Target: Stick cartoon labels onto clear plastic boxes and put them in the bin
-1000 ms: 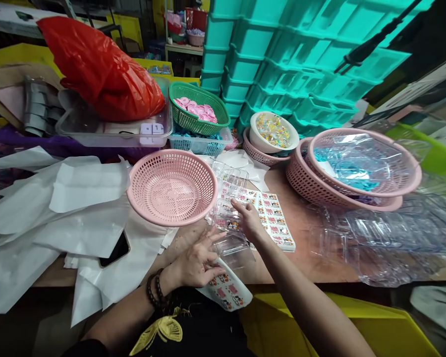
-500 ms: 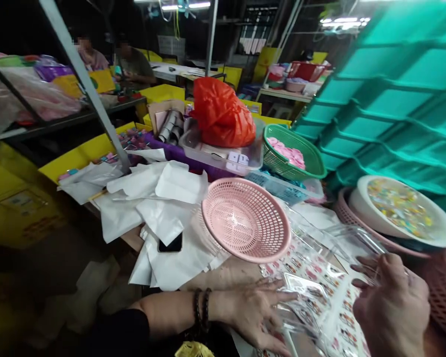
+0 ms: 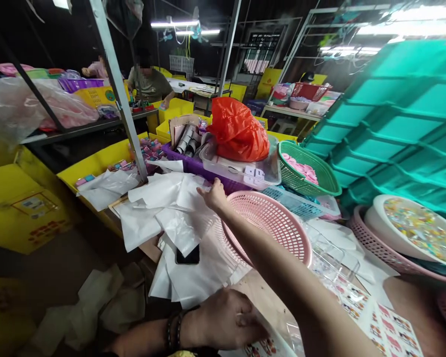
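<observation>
My left hand [image 3: 232,317], with dark bead bracelets at the wrist, is low in the middle, its fingers curled round the edge of a sticker sheet [image 3: 267,345] with small printed pictures. My right arm reaches across the pink basket [image 3: 303,238]. At its end my right hand [image 3: 213,196] is over the far edge of the loose white papers [image 3: 171,208], fingers partly stretched out; nothing shows in them. Another printed sheet [image 3: 379,317] and clear plastic pieces [image 3: 330,258] lie under and beyond my right forearm. A phone [image 3: 188,255] lies partly under the papers.
Behind the basket stand a clear tub [image 3: 241,173] with a red plastic bag [image 3: 240,131] and a green basket [image 3: 319,183] of pink pieces. A white bowl [image 3: 379,208] of small wrapped items is at right, below teal stacked trays [image 3: 401,119]. A metal post [image 3: 124,104] rises at left.
My right hand has left the printed sheet at right and crossed over the basket to the white papers. My left hand has gone from spread to curled on a sheet. The view has shifted.
</observation>
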A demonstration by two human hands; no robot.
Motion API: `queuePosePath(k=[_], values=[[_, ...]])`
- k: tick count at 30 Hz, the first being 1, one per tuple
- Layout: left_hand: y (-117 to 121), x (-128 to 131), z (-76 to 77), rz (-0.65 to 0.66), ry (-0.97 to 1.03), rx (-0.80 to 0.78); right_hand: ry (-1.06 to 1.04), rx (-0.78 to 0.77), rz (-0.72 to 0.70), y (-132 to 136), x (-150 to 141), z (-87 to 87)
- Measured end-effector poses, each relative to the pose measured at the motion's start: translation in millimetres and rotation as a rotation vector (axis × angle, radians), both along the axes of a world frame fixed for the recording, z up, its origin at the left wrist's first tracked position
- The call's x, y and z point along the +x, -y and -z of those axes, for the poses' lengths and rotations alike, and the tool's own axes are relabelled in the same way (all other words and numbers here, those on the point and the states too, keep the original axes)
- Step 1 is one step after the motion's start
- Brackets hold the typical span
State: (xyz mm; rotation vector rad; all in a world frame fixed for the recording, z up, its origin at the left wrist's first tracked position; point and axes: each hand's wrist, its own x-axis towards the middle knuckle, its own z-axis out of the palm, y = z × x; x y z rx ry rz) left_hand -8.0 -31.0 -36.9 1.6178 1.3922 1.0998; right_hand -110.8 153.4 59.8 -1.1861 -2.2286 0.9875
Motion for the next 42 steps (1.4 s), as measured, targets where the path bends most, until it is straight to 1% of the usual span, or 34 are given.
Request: queuePosePath(k=[1,2,3,4,5,7,8,9,10,12,14,15,16,17,18,19,20,21,22,23,24,25,26,28,30,33,36,37,38,39,40,42], values=[[1.6,-5.0,-2.7,-0.045,0.020,-0.011,0.002,0.009,-0.011,3.0,5.2,-4.7],[2.7,-9.6,-5.7,-0.091,0.047,-0.024,-0.001,0.028,-0.040,6.8,17.4,-11.4],[3.2,-13.4,-8.8,-0.128,0.080,-0.040,0.004,0.047,-0.084,11.3,36.2,-19.8],[3.0,-16.2,-11.6,-0.154,0.122,-0.054,0.022,0.061,-0.152,16.3,60.9,-29.2],[2.2,-17.9,-14.0,-0.173,0.172,-0.059,0.051,0.054,-0.236,21.7,90.3,-38.8],[-1.2,-17.9,-17.3,-0.207,0.268,-0.048,0.151,-0.078,-0.369,33.3,157.0,-54.8],[-3.5,-16.2,-17.9,-0.226,0.306,-0.043,0.195,-0.161,-0.403,39.8,191.0,-59.3],[-5.9,-13.6,-17.9,-0.245,0.333,-0.043,0.217,-0.243,-0.402,46.8,223.5,-60.7],[-8.4,-10.1,-17.3,-0.259,0.349,-0.049,0.200,-0.306,-0.344,54.5,253.1,-58.8],[-13.1,-1.3,-15.2,-0.243,0.350,-0.087,0.061,-0.387,-0.145,71.7,301.5,-47.0],[-16.7,8.5,-14.3,-0.184,0.303,-0.125,-0.135,-0.404,0.071,90.1,334.8,-29.8],[-18.1,13.2,-15.3,-0.168,0.254,-0.113,-0.208,-0.396,0.151,99.3,346.6,-21.3],[-19.3,17.5,-17.9,-0.177,0.188,-0.060,-0.253,-0.378,0.214,108.3,355.9,-13.9],[-20.3,21.3,-22.1,-0.201,0.104,0.034,-0.270,-0.357,0.258,117.0,363.3,-7.8],[-21.1,24.8,-27.9,-0.229,0.008,0.157,-0.268,-0.336,0.287,125.5,369.2,-3.0],[-22.0,28.1,-35.0,-0.216,-0.098,0.269,-0.258,-0.322,0.299,133.6,374.1,0.5],[-22.9,31.4,-42.8,-0.154,-0.201,0.347,-0.247,-0.315,0.293,141.0,378.4,3.1],[-24.2,34.9,-50.7,-0.046,-0.291,0.374,-0.240,-0.308,0.278,147.7,382.3,5.2],[-25.8,38.6,-57.9,0.089,-0.357,0.351,-0.231,-0.302,0.257,153.4,386.1,7.1],[-27.8,42.7,-63.9,0.220,-0.392,0.290,-0.221,-0.292,0.241,158.0,389.8,9.1],[-30.2,47.1,-68.3,0.333,-0.396,0.196,-0.214,-0.284,0.228,161.5,393.6,11.4],[-32.8,51.5,-71.0,0.412,-0.376,0.088,-0.211,-0.283,0.217,163.9,397.3,13.9],[-35.4,55.9,-72.0,0.459,-0.343,-0.020,-0.207,-0.291,0.207,165.7,400.7,16.7],[-39.8,63.9,-70.9,0.493,-0.276,-0.184,-0.214,-0.309,0.185,168.0,406.3,22.2],[-42.1,69.7,-68.4,0.497,-0.248,-0.246,-0.237,-0.294,0.171,169.9,409.6,26.6],[-42.6,72.2,-66.1,0.533,-0.225,-0.301,-0.234,-0.218,0.194,172.6,411.1,30.6],[-43.3,68.6,-61.4,0.572,-0.133,-0.456,-0.198,-0.146,0.204,174.7,411.7,34.9],[-44.0,67.0,-58.1,0.578,-0.084,-0.529,-0.182,-0.096,0.191,175.6,412.3,37.0],[-44.9,65.6,-54.0,0.580,-0.026,-0.609,-0.157,-0.013,0.169,176.6,413.2,39.4],[-46.0,64.5,-49.2,0.581,0.044,-0.691,-0.123,0.111,0.147,178.0,414.4,42.1],[-47.0,63.8,-44.0,0.580,0.123,-0.772,-0.086,0.275,0.126,179.5,415.9,44.9],[-48.5,63.4,-33.7,0.589,0.272,-0.935,-0.015,0.653,0.091,182.8,419.1,50.3]])
